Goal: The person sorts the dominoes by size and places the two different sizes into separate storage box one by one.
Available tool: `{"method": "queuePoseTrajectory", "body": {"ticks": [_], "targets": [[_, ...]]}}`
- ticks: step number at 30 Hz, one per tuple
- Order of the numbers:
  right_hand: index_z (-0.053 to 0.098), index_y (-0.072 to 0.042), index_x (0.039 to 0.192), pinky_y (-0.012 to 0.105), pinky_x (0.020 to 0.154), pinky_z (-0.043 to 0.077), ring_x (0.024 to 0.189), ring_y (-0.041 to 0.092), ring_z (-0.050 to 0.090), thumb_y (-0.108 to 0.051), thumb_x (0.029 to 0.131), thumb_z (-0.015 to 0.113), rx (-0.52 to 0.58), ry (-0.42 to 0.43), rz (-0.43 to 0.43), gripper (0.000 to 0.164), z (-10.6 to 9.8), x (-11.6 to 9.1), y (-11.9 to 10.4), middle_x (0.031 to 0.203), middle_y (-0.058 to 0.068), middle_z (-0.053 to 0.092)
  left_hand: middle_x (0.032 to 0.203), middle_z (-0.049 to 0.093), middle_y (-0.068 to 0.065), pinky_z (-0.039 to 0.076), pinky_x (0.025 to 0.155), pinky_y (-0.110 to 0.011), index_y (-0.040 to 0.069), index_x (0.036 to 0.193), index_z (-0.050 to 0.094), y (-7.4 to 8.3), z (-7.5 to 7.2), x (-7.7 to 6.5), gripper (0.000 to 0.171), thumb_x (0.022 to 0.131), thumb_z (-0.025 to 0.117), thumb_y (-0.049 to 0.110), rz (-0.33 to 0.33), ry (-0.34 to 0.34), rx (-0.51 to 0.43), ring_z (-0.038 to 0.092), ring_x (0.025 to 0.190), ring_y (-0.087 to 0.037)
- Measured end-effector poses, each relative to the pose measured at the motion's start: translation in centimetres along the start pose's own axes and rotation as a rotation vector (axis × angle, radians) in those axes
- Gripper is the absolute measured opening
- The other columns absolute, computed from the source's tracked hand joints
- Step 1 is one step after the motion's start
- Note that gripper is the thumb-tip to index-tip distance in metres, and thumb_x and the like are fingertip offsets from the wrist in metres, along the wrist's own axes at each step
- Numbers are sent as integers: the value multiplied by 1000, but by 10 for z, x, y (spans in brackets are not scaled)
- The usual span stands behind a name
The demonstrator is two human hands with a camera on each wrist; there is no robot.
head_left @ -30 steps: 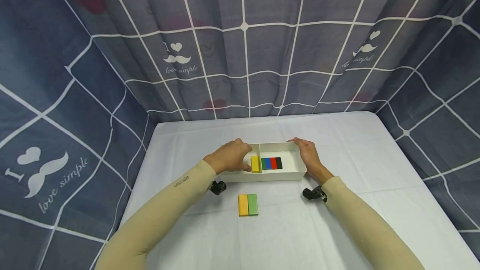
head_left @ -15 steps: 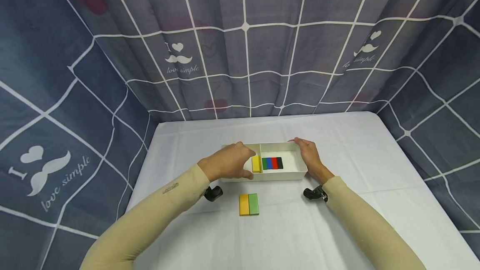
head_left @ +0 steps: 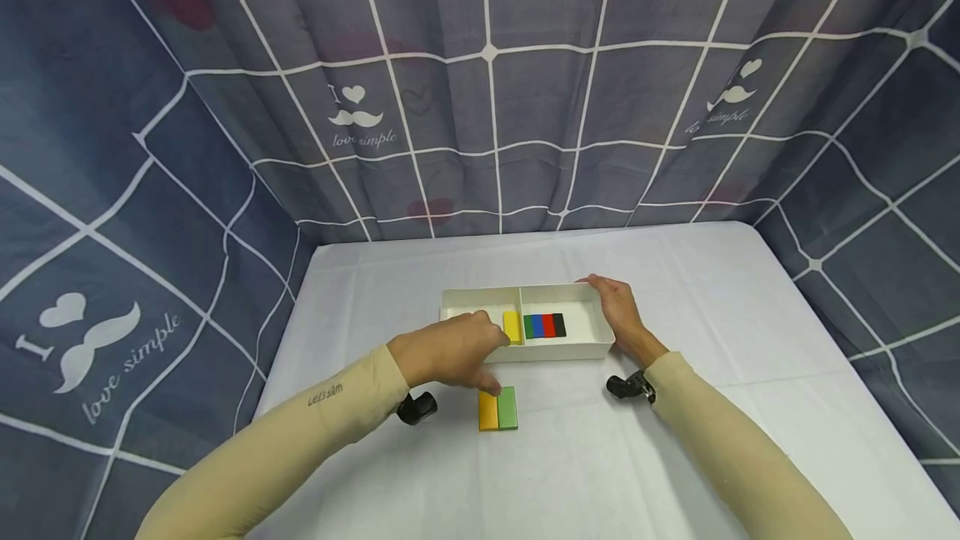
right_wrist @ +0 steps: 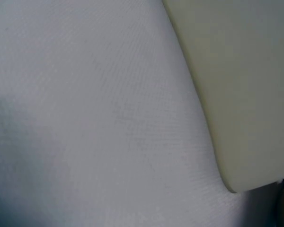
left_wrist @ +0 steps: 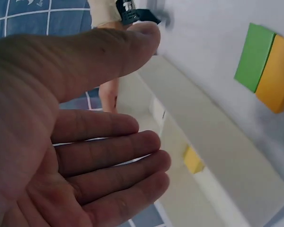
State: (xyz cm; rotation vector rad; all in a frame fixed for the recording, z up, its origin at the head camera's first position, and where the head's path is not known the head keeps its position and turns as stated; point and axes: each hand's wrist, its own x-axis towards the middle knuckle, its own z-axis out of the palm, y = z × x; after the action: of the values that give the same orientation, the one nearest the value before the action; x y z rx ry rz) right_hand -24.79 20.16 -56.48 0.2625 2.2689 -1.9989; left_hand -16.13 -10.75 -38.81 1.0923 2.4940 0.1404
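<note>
A white two-compartment box (head_left: 566,352) lies across the table in the head view. Its left compartment has a yellow block (head_left: 512,327) beside the divider; the right one has a row of green, blue, red and black blocks (head_left: 543,326). In front of the box, an orange block (head_left: 487,412) and a green block (head_left: 507,409) lie side by side. My left hand (head_left: 450,350) hovers over the box's front wall, thumb near the orange block. Its palm (left_wrist: 33,156) looks bare, fingers extended and apart from the thumb. My right hand (head_left: 622,317) holds the box's right end, fingers round the far corner.
A white cloth covers the table (head_left: 675,273). Dark grid-patterned curtains (head_left: 420,107) hang behind it and at both sides. Each wrist wears a black device; the right one (head_left: 630,387) sits just above the cloth.
My left hand has withdrawn from the box's left compartment toward me, over the front wall, closer to the orange and green blocks. The right hand and box have stayed put.
</note>
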Motion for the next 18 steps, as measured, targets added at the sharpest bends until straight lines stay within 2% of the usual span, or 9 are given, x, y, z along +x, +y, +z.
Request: {"method": "queuePoseTrajectory", "body": {"ticks": [3,6,9,12,18], "targets": [[70,4,139,32,98,57,124,29,68,-40,116,47,-1,4,8,55,0,0,-2,145,25,67,120,79,-8,60,91,-30,5,134,77,0,7,-2,61,88,94,41,3,-17,7,66,102,-15],[70,3,139,32,99,56,125,29,67,-41,116,46,-8,2,9,56,0,0,-1,145,25,67,108,79,-4,59,84,-28,6,127,79,-1,17,-3,56,86,95,40,10,-24,7,65,92,-13],[70,3,139,31,98,56,123,26,67,-42,116,47,-1,1,8,56,0,1,0,145,24,67,94,73,1,55,78,-27,6,121,80,-4,28,-3,52,85,96,39,7,-34,9,60,84,-11],[71,4,138,30,97,56,121,25,68,-42,116,48,5,4,8,56,0,1,1,144,25,68,87,67,4,53,76,-27,5,117,79,-6,38,-4,51,84,97,39,-2,-39,19,56,82,-11],[70,4,138,29,95,56,119,25,67,-41,116,48,3,5,2,55,1,0,-1,144,25,68,78,62,8,47,71,-23,5,103,78,-10,61,-4,43,84,97,39,34,-5,53,52,78,-8]]}}
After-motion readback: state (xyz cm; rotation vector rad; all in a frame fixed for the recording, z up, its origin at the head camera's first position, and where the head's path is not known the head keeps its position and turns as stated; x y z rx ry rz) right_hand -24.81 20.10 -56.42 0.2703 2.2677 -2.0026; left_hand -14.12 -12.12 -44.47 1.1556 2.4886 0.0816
